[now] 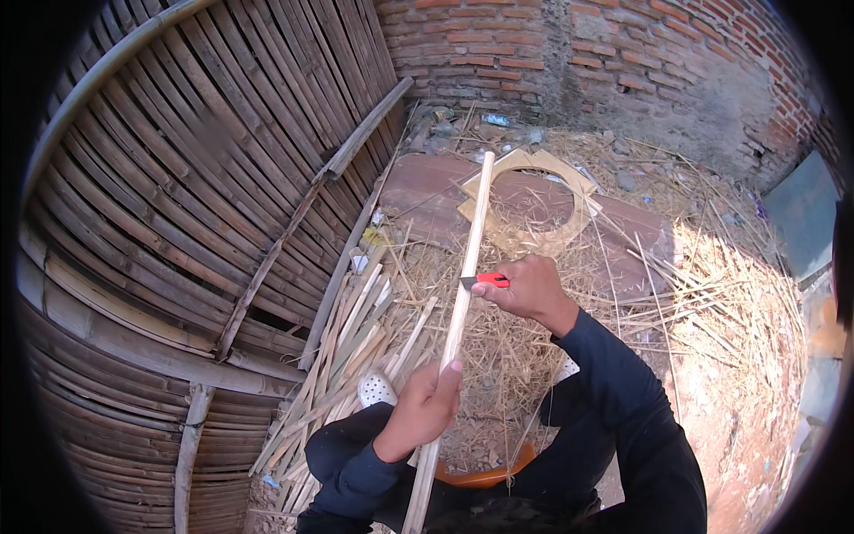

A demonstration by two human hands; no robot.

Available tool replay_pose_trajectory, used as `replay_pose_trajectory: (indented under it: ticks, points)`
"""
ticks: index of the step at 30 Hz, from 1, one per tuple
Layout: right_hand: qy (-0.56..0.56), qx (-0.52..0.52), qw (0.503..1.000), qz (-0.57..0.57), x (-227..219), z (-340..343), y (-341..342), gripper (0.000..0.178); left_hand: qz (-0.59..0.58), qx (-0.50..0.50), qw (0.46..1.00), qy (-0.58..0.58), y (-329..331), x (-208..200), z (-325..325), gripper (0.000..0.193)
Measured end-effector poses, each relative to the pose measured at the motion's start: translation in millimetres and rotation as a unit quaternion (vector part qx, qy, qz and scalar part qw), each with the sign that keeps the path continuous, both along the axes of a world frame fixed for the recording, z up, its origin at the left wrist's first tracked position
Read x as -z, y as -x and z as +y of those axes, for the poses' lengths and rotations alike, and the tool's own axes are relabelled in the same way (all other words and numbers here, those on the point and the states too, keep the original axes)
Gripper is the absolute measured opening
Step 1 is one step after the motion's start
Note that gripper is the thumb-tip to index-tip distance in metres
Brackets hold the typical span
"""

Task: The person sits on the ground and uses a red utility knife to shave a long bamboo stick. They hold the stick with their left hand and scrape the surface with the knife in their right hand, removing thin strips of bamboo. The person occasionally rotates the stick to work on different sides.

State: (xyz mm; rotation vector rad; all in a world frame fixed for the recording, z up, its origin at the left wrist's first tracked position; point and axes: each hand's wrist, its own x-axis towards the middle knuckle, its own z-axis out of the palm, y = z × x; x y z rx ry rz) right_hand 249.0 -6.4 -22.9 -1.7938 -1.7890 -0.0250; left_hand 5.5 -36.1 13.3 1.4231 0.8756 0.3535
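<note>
A long pale strip of split bamboo [476, 233] runs from my lap away from me, tilted slightly to the right at its far end. My left hand [425, 405] is closed around its nearer part. Farther along, my right hand [525, 287] grips a red-handled knife [490, 280]. The knife's dark blade rests against the strip, at about its middle. How far the blade bites into the bamboo cannot be seen.
Bamboo strips [342, 356] lie piled on my left by a slatted bamboo wall [205, 160]. Shavings [507, 356] cover the ground. Ahead, a wooden frame with a round hole [569, 171] lies on a reddish board [418, 191], before a brick wall [480, 53]. Something orange [489, 478] sits below me.
</note>
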Motion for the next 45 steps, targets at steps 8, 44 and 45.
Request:
replay_pose_trajectory:
  ticks: [8, 44, 45]
  points:
    - [0.033, -0.096, 0.994, -0.038, 12.9, -6.8, 18.4, 0.059, 0.017, -0.023, 0.99, -0.14, 2.4, 22.5, 12.6, 0.035]
    - [0.119, 0.125, 0.975, 0.14, 34.0, 24.7, -61.7, 0.073, -0.06, -0.095, 0.994, -0.019, 32.8, 29.2, 5.9, 0.021]
    - [0.085, 0.041, 0.987, 0.133, 28.6, 20.0, -27.4, 0.068, -0.062, -0.097, 0.993, -0.011, 31.8, 24.4, 5.5, 0.022]
